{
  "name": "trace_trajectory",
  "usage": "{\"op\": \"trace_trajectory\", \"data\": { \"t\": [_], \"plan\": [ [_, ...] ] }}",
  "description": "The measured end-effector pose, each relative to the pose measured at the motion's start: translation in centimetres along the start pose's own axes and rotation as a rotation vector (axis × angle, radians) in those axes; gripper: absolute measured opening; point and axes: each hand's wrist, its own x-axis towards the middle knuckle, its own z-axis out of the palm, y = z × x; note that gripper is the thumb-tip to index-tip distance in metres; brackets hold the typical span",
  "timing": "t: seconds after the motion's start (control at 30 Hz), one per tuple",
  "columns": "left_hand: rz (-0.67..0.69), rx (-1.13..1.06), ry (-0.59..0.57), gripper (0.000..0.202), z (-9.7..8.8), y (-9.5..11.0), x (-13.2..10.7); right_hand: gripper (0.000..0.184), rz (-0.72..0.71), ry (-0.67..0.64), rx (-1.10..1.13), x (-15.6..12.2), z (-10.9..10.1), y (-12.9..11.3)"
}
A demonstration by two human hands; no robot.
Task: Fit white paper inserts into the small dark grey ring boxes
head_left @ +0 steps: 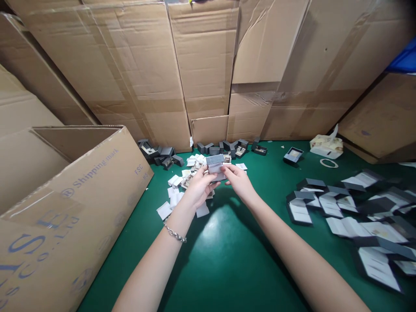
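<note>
Both my hands hold a small grey box (216, 166) with its lid raised, above the green table (227, 260). My left hand (199, 187) grips the box from the left, fingers curled round it, a silver bracelet on the wrist. My right hand (239, 179) pinches the box's right side. Under my hands lies a scatter of white paper cards (175, 197). Behind them sits a cluster of small grey boxes (224, 149), some open.
A large open carton marked "Shipping mark" (81, 208) stands at the left. A wall of flattened cardboard (208, 69) backs the table. Several opened dark boxes with white inserts (351, 216) spread at the right. A tissue pack (326, 146) and a tape ring (329, 163) lie far right.
</note>
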Motion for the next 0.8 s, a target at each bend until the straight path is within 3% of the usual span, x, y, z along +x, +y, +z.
{"op": "trace_trajectory", "data": {
  "t": [0.13, 0.33, 0.5, 0.63, 0.8],
  "plan": [
    [0.005, -0.031, -0.007, 0.015, -0.1, -0.3, 0.3, 0.034, -0.002, -0.005, 0.042, -0.2, 0.1, -0.3],
    [0.022, -0.097, 0.015, 0.02, 0.2, -1.3, 0.5, 0.028, -0.121, 0.036, -0.066, -1.0, 0.4, -0.6],
    [0.003, -0.203, 0.084, 0.01, 0.7, -1.5, 0.4, 0.026, -0.353, 0.143, -0.353, -1.7, 0.7, -0.4],
    [0.031, -0.257, 0.101, 0.011, 0.8, -1.3, 0.5, 0.018, -0.602, 0.084, -0.46, -1.6, 0.8, 0.2],
    [0.018, -0.302, 0.152, 0.01, 0.9, -1.4, 0.6, 0.023, -0.674, 0.039, -0.496, -1.3, 0.7, 0.7]
  ]
}}
